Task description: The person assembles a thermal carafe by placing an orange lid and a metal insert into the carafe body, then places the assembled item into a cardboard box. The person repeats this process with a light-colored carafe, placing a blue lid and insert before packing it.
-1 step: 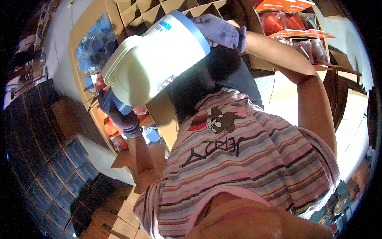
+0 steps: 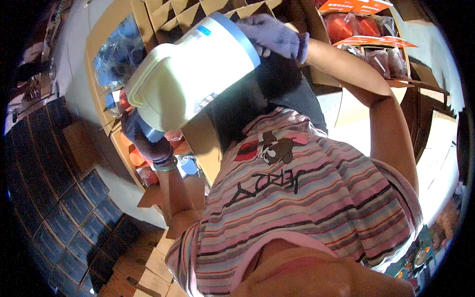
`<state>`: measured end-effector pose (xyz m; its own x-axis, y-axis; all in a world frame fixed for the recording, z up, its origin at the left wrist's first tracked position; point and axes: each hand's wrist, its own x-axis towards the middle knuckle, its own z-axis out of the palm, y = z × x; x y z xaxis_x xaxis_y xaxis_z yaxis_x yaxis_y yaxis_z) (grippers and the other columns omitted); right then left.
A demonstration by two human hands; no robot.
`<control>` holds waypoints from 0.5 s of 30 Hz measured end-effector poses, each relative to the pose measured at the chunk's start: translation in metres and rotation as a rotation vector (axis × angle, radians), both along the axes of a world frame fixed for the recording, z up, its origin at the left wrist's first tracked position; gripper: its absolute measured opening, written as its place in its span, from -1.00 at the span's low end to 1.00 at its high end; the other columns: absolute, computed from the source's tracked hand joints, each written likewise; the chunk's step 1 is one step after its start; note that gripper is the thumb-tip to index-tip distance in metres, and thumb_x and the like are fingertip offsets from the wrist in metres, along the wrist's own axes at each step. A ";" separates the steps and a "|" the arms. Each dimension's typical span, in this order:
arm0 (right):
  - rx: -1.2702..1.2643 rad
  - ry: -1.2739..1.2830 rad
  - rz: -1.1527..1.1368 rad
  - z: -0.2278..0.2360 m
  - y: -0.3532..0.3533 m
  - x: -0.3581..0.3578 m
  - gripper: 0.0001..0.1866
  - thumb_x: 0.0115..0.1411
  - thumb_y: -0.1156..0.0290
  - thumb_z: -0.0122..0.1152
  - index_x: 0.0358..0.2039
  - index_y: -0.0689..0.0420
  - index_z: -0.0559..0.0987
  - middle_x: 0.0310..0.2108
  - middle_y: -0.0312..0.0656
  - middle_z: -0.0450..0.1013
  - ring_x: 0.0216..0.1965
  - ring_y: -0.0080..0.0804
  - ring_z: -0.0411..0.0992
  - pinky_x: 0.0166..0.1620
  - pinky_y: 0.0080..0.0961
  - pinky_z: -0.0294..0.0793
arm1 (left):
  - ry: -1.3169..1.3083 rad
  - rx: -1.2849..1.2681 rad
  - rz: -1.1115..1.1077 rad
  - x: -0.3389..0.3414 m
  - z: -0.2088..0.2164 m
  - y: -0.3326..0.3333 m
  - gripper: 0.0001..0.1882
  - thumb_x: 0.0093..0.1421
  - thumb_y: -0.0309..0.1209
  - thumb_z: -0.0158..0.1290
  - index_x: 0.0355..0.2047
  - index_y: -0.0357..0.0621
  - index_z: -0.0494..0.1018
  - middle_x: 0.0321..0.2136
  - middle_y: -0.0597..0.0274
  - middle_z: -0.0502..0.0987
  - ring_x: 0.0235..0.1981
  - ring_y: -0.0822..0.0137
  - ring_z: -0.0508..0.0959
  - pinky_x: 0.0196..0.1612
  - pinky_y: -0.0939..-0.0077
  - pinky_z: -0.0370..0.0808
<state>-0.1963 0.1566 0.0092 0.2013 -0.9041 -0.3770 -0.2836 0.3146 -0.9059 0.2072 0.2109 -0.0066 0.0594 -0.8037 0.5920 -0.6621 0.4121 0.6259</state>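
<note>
A large cream-white plastic jug (image 2: 198, 74) lies tilted across both my hands, in front of my body. It has a looped handle at its left, a blue band around its right end and a small blue part low at its left end. My right hand (image 2: 271, 37), in a lavender knit glove, grips the blue-banded end. Its fingers curl at the rim and are partly hidden. My left hand (image 2: 148, 141), in a dark knit glove, holds the lower left end by the small blue part. The jug covers some of its fingers.
Below the jug, a carton (image 2: 106, 116) holds blue and orange bagged items. Cardboard dividers (image 2: 193, 15) stand beyond it. At the far right an open box (image 2: 363, 49) holds red and clear-bagged items. Stacked dark boxes (image 2: 54, 183) line the left; brown cartons (image 2: 148, 277) lie lower left.
The jug has tipped very slightly, and its label shows less. My right hand has shifted a little at the banded end. Both hands keep their hold.
</note>
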 end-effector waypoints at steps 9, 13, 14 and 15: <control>-0.551 0.509 0.588 -0.083 0.080 0.019 -0.64 0.22 0.07 0.02 -0.24 0.09 0.57 -0.30 0.04 0.51 -0.25 -0.07 0.51 -0.15 -0.22 0.49 | 0.543 0.214 0.150 -0.001 -0.005 0.011 -0.46 0.16 -0.14 -0.09 0.03 -0.29 0.30 -0.08 -0.03 0.44 -0.12 0.06 0.50 -0.08 0.17 0.47; -0.506 0.091 0.061 -0.030 0.033 -0.025 -0.69 0.18 0.23 0.10 -0.14 0.13 0.50 -0.34 -0.07 0.52 -0.29 -0.23 0.52 -0.18 -0.37 0.51 | 0.966 0.184 0.088 -0.019 0.019 0.024 -0.46 0.12 -0.15 -0.04 0.01 -0.29 0.30 -0.02 -0.04 0.39 -0.09 0.07 0.47 -0.10 0.23 0.46; -0.431 0.070 -0.070 -0.014 0.018 -0.045 -0.66 0.17 0.27 0.10 -0.07 0.14 0.47 -0.35 -0.13 0.52 -0.29 -0.31 0.52 -0.17 -0.42 0.51 | 0.574 0.116 0.193 0.004 -0.003 0.033 -0.33 0.08 -0.03 -0.06 0.07 -0.30 0.27 0.03 -0.08 0.36 -0.01 0.02 0.42 0.00 0.17 0.41; -0.443 0.224 -0.195 -0.009 0.005 -0.081 -0.62 0.18 0.33 0.09 0.01 0.16 0.43 -0.32 -0.18 0.52 -0.26 -0.36 0.51 -0.13 -0.45 0.49 | 0.429 0.097 0.211 0.008 -0.014 0.032 -0.26 0.06 0.04 -0.07 0.10 -0.30 0.25 0.05 -0.10 0.34 0.03 -0.01 0.39 0.06 0.13 0.37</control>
<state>-0.2777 0.1612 0.0006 -0.0284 -0.9990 0.0346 -0.4600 -0.0177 -0.8878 0.2152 0.2429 -0.0205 0.4497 -0.7978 0.4016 -0.3988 0.2229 0.8895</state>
